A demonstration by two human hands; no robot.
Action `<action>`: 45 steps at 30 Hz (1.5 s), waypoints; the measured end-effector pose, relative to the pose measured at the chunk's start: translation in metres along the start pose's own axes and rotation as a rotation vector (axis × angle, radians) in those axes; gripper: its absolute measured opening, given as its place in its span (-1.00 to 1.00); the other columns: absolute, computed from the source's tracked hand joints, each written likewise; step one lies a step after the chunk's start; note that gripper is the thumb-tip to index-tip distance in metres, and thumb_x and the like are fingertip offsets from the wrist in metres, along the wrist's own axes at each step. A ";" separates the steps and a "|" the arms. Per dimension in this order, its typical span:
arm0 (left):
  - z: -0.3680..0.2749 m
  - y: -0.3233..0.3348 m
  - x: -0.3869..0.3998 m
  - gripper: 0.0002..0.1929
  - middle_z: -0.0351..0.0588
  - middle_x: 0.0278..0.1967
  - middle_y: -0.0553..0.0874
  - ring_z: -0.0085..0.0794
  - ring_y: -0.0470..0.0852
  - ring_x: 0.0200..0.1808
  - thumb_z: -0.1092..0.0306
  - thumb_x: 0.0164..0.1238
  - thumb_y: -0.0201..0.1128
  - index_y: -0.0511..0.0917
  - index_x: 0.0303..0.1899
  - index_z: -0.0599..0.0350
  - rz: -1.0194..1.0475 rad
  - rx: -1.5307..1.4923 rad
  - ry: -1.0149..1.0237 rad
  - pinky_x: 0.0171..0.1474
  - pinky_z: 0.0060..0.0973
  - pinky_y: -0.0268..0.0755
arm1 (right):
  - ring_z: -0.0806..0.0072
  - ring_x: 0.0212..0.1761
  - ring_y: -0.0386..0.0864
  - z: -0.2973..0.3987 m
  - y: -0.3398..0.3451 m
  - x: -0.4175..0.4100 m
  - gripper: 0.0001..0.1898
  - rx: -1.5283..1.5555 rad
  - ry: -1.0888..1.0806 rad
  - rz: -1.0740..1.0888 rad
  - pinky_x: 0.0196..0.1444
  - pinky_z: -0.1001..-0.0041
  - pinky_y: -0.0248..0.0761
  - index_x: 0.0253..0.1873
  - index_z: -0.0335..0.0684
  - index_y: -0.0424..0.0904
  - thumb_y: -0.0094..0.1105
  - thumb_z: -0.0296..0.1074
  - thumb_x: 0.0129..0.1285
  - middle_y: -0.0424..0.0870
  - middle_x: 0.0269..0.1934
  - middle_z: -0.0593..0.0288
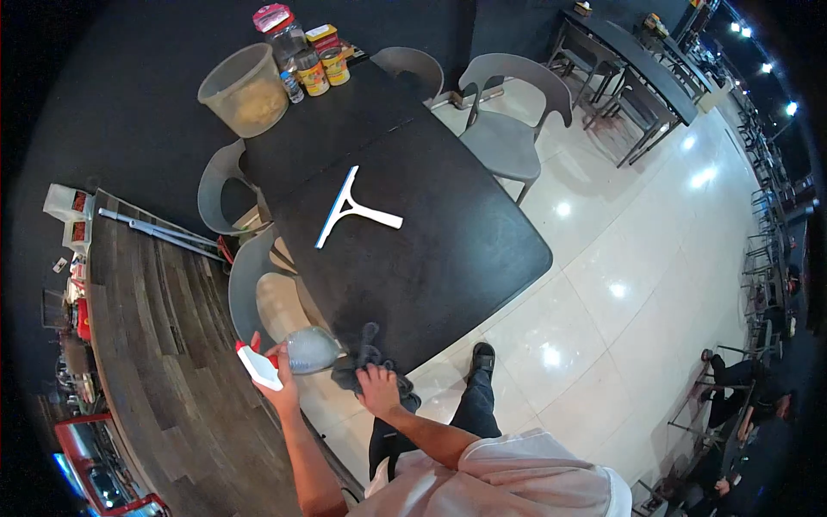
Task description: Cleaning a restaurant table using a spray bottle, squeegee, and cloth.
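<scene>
My left hand (282,381) grips a clear plastic spray bottle (313,350) by its neck, near the white and red trigger head, beside the table's near left corner. The bottle lies tilted nearly sideways. My right hand (380,389) is closed on a dark grey cloth (347,375) at the near edge of the black table (446,278); part of the cloth rests on the tabletop. A white squeegee (369,212) with a blue blade edge lies flat near the table's middle, touched by neither hand.
A translucent bucket (236,84), jars and yellow-labelled cans (335,66) stand at the table's far end. Grey chairs (501,142) flank the table. A wood-topped counter (174,336) runs along the left, with a grey pole (161,234) on it. People sit at the far right.
</scene>
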State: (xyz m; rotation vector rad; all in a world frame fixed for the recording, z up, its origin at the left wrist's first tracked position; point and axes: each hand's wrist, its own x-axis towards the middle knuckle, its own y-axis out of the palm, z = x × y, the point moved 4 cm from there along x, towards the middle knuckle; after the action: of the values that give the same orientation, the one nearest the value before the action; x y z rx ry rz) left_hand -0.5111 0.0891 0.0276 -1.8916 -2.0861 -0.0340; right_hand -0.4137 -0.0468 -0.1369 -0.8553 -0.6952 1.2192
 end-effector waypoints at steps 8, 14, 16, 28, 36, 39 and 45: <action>0.005 -0.044 0.045 -0.31 0.11 0.26 0.38 -0.44 0.65 -0.10 0.58 0.30 0.20 0.02 0.39 0.36 0.072 0.069 -0.081 0.04 -0.49 0.47 | 0.15 0.12 0.44 -0.055 -0.081 0.047 -0.49 0.794 0.249 -0.588 0.17 0.29 0.30 0.15 -0.42 0.38 0.15 -0.45 0.04 0.46 0.11 -0.07; 0.004 -0.016 0.044 -0.46 -0.11 -0.31 0.66 -0.58 0.59 -0.25 0.50 0.25 0.30 0.30 0.24 0.34 0.038 0.050 -0.131 -0.09 -0.61 0.40 | -0.09 0.28 0.27 -0.140 -0.133 0.050 -0.38 0.006 0.198 0.025 0.22 -0.08 0.15 0.08 -0.11 0.51 0.39 -0.07 -0.18 0.38 0.28 -0.03; 0.013 -0.012 0.039 -0.45 -0.10 -0.28 0.67 -0.58 0.60 -0.23 0.51 0.23 0.31 0.32 0.24 0.34 0.089 0.128 -0.194 -0.07 -0.61 0.41 | -0.16 0.35 0.17 -0.110 -0.160 0.055 -0.29 -0.119 0.120 -0.293 0.22 -0.22 0.06 0.18 0.02 0.50 0.41 0.03 -0.20 0.26 0.35 -0.06; -0.009 0.060 0.044 -0.48 -0.10 -0.36 0.71 -0.62 0.58 -0.30 0.55 0.26 0.28 0.34 0.24 0.28 -0.092 0.109 -0.152 -0.09 -0.62 0.39 | -0.06 0.41 0.12 -0.074 -0.092 0.126 -0.39 -0.140 -0.396 0.351 0.23 -0.17 0.09 0.22 0.11 0.48 0.28 0.06 0.01 0.17 0.42 0.05; 0.017 0.097 0.051 -0.49 -0.12 -0.35 0.73 -0.60 0.63 -0.29 0.52 0.20 0.33 0.40 0.20 0.34 0.016 0.121 -0.189 -0.12 -0.57 0.46 | 0.01 0.06 0.44 -0.316 -0.213 0.231 -0.40 -0.134 0.264 -0.277 0.14 0.04 0.24 0.13 -0.14 0.47 0.30 -0.16 -0.10 0.57 -0.01 0.06; 0.017 0.112 0.055 -0.46 -0.14 -0.36 0.73 -0.63 0.58 -0.37 0.50 0.16 0.34 0.42 0.22 0.31 0.068 0.240 -0.118 -0.19 -0.60 0.45 | 0.01 0.18 0.40 -0.339 -0.229 0.252 -0.31 -0.222 0.351 -0.474 0.24 0.05 0.20 0.25 -0.13 0.43 0.26 -0.12 -0.08 0.56 0.11 0.07; 0.053 0.135 0.053 -0.46 -0.10 -0.32 0.69 -0.55 0.58 -0.34 0.41 0.14 0.41 0.47 0.18 0.26 0.150 0.177 -0.199 -0.17 -0.54 0.47 | 0.06 0.21 0.41 -0.295 -0.191 0.225 -0.48 -0.081 0.260 -0.369 0.18 0.04 0.25 0.01 -0.14 0.56 0.27 -0.07 -0.12 0.56 0.10 0.10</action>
State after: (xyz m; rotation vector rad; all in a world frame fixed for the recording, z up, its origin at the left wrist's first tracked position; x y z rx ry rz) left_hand -0.3952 0.1693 -0.0355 -2.0051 -1.9864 0.3755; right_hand -0.0224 0.0964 -0.1242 -0.8877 -0.6587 0.7391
